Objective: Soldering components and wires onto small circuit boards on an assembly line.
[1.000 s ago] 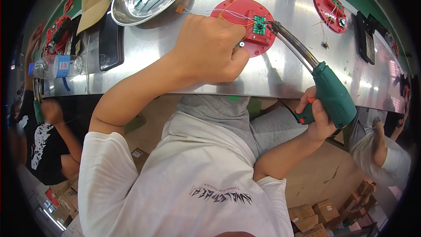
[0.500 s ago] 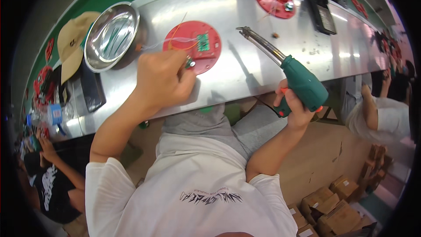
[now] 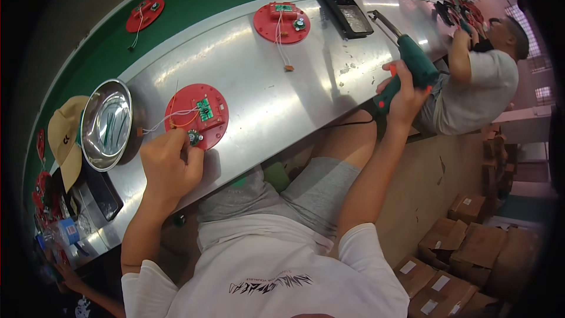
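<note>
My left hand (image 3: pixel 169 165) rests against the near edge of a red disc (image 3: pixel 215 91), fingers curled closed beside a small round green board (image 3: pixel 195 137). What those fingers pinch, if anything, is hidden. On the disc sits a green circuit board (image 3: pixel 204 109) with white and orange wires. My right hand (image 3: pixel 405 97) grips a green soldering gun (image 3: pixel 416 60) by its handle. The gun's long metal tip points away from me, close to the right side of a black soldering stand (image 3: pixel 347 15).
Left of the disc, a steel bowl (image 3: pixel 106 125) holds dark green strips, next to a tan cap (image 3: pixel 65 135) and a black phone (image 3: pixel 101 191). Another wired red disc (image 3: pixel 281 22) lies farther back. A co-worker (image 3: pixel 479 82) sits at the right; cardboard boxes (image 3: pixel 462 253) stand on the floor.
The view has turned to the right. My right hand has carried the soldering gun away from the near disc, toward the black stand. My left hand stays closed at the disc's edge.
</note>
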A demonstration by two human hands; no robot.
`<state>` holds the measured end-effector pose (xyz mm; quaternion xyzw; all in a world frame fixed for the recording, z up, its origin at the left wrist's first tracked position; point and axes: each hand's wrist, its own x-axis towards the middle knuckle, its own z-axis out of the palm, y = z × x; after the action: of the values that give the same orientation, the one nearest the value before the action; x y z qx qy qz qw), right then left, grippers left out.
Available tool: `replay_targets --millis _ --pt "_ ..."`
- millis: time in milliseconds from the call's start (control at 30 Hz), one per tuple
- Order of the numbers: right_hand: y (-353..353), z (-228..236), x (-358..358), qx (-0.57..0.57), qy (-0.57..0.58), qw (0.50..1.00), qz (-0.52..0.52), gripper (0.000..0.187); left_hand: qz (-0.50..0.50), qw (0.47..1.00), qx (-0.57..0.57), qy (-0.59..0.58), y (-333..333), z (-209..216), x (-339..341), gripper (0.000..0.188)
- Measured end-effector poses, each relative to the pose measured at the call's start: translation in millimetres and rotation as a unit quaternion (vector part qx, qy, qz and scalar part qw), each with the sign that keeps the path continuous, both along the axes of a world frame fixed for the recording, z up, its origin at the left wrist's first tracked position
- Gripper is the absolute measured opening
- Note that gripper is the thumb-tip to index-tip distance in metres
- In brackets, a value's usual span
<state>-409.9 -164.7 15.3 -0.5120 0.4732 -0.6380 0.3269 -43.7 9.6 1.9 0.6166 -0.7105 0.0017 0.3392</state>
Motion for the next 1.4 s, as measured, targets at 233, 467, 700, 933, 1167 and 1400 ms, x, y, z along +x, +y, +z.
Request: replay_targets --millis 233,467,700,933,1167,1400 --pt "-32 -1 -16 0.068 0.051 0.996 0.004 0.023 0.001 1.0 0.014 0.013 -3 -1 -2 0.013" --pt "-38 1 -14 0.107 0.107 0.988 0.001 0.024 0.016 0.999 0.032 0.013 -2 -4 2 0.01" --pt "-46 4 -14 0.118 0.14 0.983 0.003 0.024 0.015 0.999 0.039 0.032 -4 -6 5 0.009" --pt "-46 5 -13 0.114 0.141 0.983 -0.005 0.026 0.016 0.999 0.043 0.027 -5 -8 7 0.009" --pt "-47 5 -15 0.095 0.133 0.987 -0.009 0.026 0.013 0.998 0.053 0.026 -7 -8 8 0.009" --pt "-23 7 -17 -0.05 0.045 0.997 -0.045 0.022 0.024 0.998 0.057 0.033 -4 -9 8 0.009"
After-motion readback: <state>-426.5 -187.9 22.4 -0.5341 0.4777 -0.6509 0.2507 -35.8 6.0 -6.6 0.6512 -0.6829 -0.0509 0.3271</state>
